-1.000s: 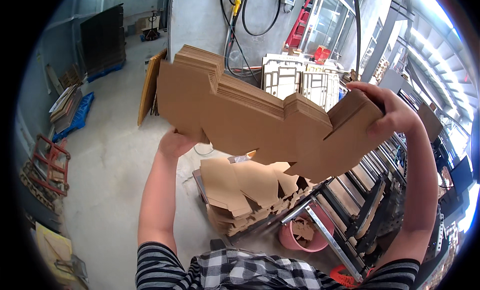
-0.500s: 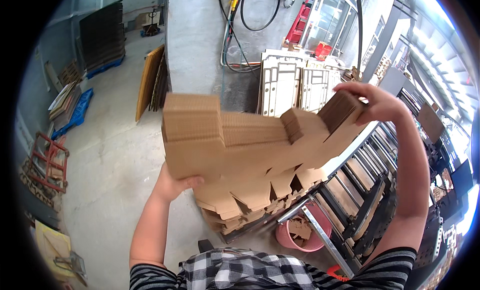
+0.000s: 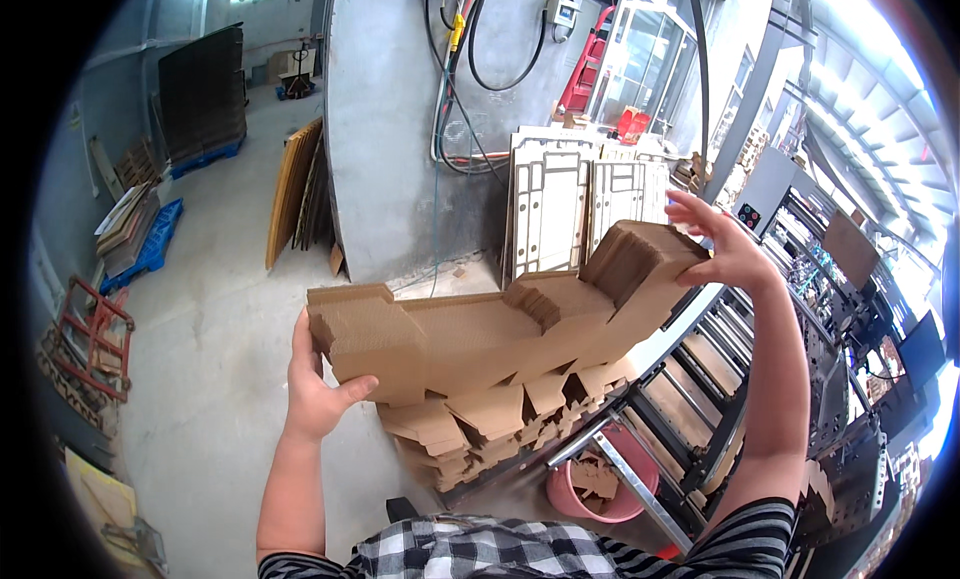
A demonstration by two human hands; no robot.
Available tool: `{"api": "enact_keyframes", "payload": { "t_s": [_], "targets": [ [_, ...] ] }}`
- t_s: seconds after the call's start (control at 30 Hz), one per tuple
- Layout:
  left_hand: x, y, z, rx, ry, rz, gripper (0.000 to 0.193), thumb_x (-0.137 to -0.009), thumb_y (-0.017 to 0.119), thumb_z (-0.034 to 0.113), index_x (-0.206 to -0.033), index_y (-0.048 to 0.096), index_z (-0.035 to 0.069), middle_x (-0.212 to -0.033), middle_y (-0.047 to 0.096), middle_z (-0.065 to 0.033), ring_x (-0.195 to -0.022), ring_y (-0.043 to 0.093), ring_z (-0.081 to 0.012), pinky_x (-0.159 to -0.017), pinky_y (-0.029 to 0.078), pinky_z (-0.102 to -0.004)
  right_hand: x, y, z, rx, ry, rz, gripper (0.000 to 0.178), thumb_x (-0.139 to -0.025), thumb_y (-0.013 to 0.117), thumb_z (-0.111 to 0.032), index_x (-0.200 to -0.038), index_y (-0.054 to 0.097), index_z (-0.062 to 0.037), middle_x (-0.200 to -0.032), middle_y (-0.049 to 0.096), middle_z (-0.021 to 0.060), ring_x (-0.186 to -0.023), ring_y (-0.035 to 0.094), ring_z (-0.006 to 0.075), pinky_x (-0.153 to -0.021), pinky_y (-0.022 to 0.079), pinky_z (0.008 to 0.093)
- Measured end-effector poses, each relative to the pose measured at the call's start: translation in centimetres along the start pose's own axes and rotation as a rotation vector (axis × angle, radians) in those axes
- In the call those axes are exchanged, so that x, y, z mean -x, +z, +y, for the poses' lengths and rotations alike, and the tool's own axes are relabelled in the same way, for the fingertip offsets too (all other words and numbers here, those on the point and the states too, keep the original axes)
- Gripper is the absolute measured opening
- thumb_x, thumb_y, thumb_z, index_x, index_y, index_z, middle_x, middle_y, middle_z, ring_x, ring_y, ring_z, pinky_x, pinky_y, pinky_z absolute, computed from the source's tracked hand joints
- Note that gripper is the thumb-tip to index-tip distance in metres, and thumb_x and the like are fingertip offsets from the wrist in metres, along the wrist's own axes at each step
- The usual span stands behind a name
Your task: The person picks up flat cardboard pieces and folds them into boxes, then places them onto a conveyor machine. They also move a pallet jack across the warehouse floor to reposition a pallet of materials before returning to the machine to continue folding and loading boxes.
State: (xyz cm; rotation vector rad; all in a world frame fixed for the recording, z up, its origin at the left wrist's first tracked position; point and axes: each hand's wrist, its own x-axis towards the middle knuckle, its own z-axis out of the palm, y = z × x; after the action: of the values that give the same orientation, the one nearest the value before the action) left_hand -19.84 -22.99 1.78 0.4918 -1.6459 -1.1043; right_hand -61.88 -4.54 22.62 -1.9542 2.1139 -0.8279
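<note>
A thick bundle of die-cut brown cardboard sheets, with notched edges, sits tilted over a lower pile of similar cardboard cutouts. My left hand grips the bundle's left end, fingers along the side and thumb across its near face. At the opposite end, my right hand has its fingers spread apart above the corner. Its thumb is at the bundle's edge, whether touching or just off it I cannot tell. The bundle hides part of the lower pile.
A pink bucket with cardboard scraps stands right of the pile, behind a metal bar. Machinery with rollers runs along the right. White patterned boards lean by the grey wall. A red metal frame is far left.
The bundle has come down and tipped, showing more of its upper edges. My right hand's fingers have loosened and spread from its corner. My left hand has shifted to the bundle's left side.
</note>
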Motion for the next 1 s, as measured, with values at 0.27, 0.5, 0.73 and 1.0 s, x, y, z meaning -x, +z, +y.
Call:
{"api": "enact_keyframes", "payload": {
  "t_s": [0.27, 0.5, 0.73, 1.0],
  "targets": [
    [-0.3, 1.8, 0.1, 0.035, 0.011, -0.07, 0.097, -0.067, 0.079, 0.019, -0.141, 0.018, 0.005, -0.126, 0.048, -0.0121, -0.117, 0.047, -0.0245, -0.099, 0.037, -0.0374, 3.3, 8.3, 9.9, -0.608, 0.251, 0.139, 0.063, -0.05, 0.076, 0.003, -0.11, 0.057, -0.0006, -0.1, 0.062, 0.0053, -0.091, 0.058, 0.0175, -0.082, 0.048, 0.0328],
    [-0.3, 2.7, 0.1, -0.119, 0.042, -0.159, 0.094, -0.073, 0.076, 0.017, -0.142, 0.013, 0.01, -0.124, 0.051, -0.0136, -0.111, 0.052, -0.0254, -0.094, 0.042, -0.0362, 3.1, 8.1, 10.4, -0.794, 0.234, 0.195, 0.059, -0.051, 0.073, 0.007, -0.107, 0.058, -0.0021, -0.097, 0.062, 0.0055, -0.09, 0.06, 0.0191, -0.079, 0.05, 0.0335],
    [-0.3, 3.0, 0.7, -0.209, 0.119, -0.095, 0.094, -0.07, 0.079, 0.021, -0.141, 0.018, 0.008, -0.129, 0.046, -0.0147, -0.116, 0.048, -0.0262, -0.097, 0.04, -0.037, 3.6, 7.3, 9.8, -0.681, 0.305, 0.194, 0.057, -0.054, 0.074, 0.008, -0.108, 0.058, -0.0022, -0.098, 0.064, 0.0059, -0.093, 0.06, 0.0194, -0.081, 0.05, 0.0338],
    [-0.3, 3.4, 0.0, -0.112, 0.162, -0.047, 0.094, -0.068, 0.081, 0.024, -0.139, 0.022, 0.005, -0.125, 0.048, -0.0138, -0.114, 0.05, -0.0249, -0.096, 0.04, -0.0367, 3.1, 7.5, 9.3, -0.535, 0.313, 0.12, 0.05, -0.056, 0.077, 0.006, -0.103, 0.062, -0.0023, -0.097, 0.065, 0.0053, -0.091, 0.061, 0.0173, -0.081, 0.05, 0.0326]
  ]
}}
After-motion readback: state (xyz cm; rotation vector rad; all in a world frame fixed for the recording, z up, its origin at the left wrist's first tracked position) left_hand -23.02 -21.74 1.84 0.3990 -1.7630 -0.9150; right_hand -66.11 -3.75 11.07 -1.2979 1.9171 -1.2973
